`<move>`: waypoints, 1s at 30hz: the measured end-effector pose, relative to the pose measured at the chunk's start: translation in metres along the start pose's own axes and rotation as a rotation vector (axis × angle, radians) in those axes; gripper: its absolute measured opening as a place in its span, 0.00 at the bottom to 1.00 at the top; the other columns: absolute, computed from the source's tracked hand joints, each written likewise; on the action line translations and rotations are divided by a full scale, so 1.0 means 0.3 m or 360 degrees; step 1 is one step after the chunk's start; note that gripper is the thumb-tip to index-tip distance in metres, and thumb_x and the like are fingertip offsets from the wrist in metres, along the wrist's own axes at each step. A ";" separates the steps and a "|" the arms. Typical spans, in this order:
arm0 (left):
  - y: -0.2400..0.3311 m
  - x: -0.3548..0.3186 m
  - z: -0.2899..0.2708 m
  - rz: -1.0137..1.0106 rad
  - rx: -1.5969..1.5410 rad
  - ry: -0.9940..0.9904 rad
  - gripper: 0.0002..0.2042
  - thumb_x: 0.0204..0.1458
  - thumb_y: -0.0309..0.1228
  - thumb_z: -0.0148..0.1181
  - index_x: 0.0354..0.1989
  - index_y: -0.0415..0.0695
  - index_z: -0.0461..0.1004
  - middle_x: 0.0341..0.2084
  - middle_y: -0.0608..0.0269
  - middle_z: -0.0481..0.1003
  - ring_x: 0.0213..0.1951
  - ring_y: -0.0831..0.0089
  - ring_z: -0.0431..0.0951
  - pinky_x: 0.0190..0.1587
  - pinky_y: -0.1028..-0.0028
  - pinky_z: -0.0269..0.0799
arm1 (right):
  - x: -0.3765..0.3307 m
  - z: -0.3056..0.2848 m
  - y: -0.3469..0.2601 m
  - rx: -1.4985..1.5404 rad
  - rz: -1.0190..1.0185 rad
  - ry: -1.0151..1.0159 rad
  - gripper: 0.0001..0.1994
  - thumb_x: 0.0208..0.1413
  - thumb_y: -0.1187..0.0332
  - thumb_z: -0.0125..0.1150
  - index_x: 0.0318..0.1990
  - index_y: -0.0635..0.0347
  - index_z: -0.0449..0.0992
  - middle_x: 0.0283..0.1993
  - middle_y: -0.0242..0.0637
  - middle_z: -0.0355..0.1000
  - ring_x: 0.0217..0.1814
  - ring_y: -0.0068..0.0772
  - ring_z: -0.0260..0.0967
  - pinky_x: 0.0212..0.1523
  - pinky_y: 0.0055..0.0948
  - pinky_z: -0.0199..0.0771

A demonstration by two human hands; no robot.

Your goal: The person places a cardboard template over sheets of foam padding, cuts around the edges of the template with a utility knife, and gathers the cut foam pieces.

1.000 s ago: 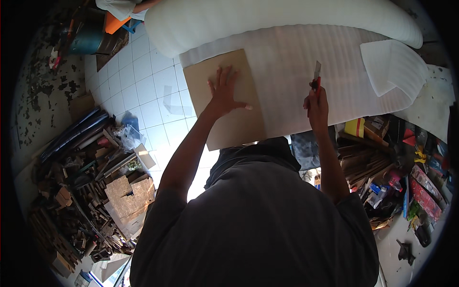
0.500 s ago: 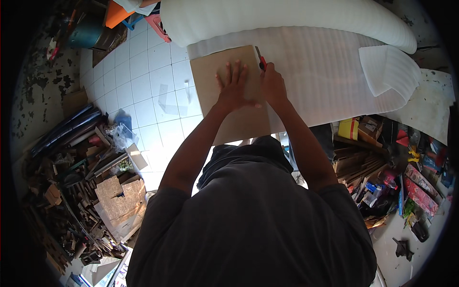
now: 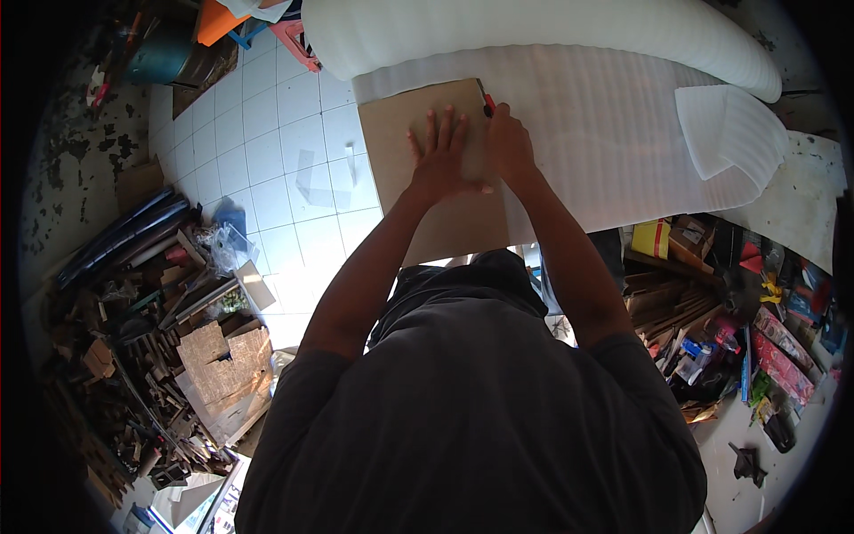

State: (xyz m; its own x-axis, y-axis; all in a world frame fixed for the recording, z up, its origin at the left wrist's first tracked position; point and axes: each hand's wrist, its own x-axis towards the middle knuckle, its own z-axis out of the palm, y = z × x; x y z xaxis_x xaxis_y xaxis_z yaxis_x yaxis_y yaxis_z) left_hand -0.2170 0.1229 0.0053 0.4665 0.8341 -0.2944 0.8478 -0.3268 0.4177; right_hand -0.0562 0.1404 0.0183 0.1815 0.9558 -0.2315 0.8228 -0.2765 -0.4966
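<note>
A flat brown board (image 3: pixel 391 133) lies on a sheet of white foam wrap (image 3: pixel 596 133). Pressed on the board with fingers spread is my left hand (image 3: pixel 439 160). My right hand (image 3: pixel 511 147) grips a red utility knife (image 3: pixel 489 105) at the board's right edge, near its far corner. The knife's blade points away from me along that edge. Most of the knife's handle is hidden inside my fist. I cannot tell how deep the blade sits in the foam.
A thick roll of white foam (image 3: pixel 534 27) spans the far side. A folded foam end (image 3: pixel 725 133) curls up at the right. Wood scraps (image 3: pixel 222 365) are heaped at the lower left on the tiled floor (image 3: pixel 276 151). Assorted clutter (image 3: pixel 703 329) fills the lower right.
The utility knife has tilted down and its blade now lies against the board's far right corner. My left hand stays flat on the board. The view has shifted slightly.
</note>
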 end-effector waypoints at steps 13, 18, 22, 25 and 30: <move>0.000 0.006 0.010 0.0024 -0.0017 0.0071 0.73 0.25 0.70 0.74 0.80 0.50 0.39 0.80 0.54 0.31 0.79 0.47 0.23 0.71 0.30 0.17 | -0.035 -0.046 -0.037 0.0043 0.0105 -0.0142 0.09 0.64 0.72 0.50 0.46 0.69 0.64 0.40 0.67 0.77 0.47 0.68 0.78 0.48 0.57 0.79; -0.004 0.008 0.010 0.0009 -0.0006 0.0068 0.73 0.25 0.69 0.75 0.80 0.50 0.40 0.80 0.54 0.32 0.79 0.47 0.23 0.71 0.29 0.19 | -0.106 -0.051 -0.015 -0.0067 0.0077 -0.0234 0.14 0.62 0.71 0.57 0.49 0.70 0.63 0.44 0.65 0.78 0.50 0.65 0.79 0.50 0.51 0.81; -0.006 0.008 0.011 0.0014 -0.0001 0.0088 0.73 0.25 0.68 0.76 0.80 0.50 0.40 0.80 0.54 0.32 0.79 0.47 0.24 0.71 0.29 0.20 | -0.116 -0.059 -0.013 -0.0119 0.0099 -0.0268 0.18 0.58 0.72 0.63 0.49 0.69 0.63 0.44 0.66 0.78 0.51 0.66 0.78 0.51 0.51 0.81; 0.000 0.011 0.011 0.0017 0.0007 0.0087 0.73 0.24 0.68 0.76 0.80 0.51 0.40 0.80 0.55 0.32 0.79 0.47 0.24 0.71 0.29 0.20 | -0.107 -0.049 0.000 -0.0095 0.0126 -0.0265 0.21 0.55 0.72 0.68 0.49 0.69 0.62 0.44 0.66 0.78 0.51 0.66 0.78 0.51 0.51 0.81; -0.002 0.009 0.008 -0.0010 0.0025 0.0071 0.74 0.24 0.69 0.76 0.80 0.51 0.40 0.80 0.56 0.32 0.79 0.47 0.24 0.72 0.30 0.20 | -0.140 -0.045 0.001 -0.0097 0.0097 -0.0298 0.23 0.54 0.72 0.69 0.50 0.68 0.61 0.44 0.66 0.78 0.50 0.67 0.78 0.51 0.51 0.81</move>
State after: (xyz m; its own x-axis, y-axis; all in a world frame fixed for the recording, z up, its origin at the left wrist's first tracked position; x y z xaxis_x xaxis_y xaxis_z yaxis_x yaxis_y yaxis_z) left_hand -0.2155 0.1243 0.0022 0.4500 0.8550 -0.2580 0.8546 -0.3283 0.4024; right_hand -0.0561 0.1015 0.0392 0.1334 0.9005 -0.4140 0.8453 -0.3214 -0.4268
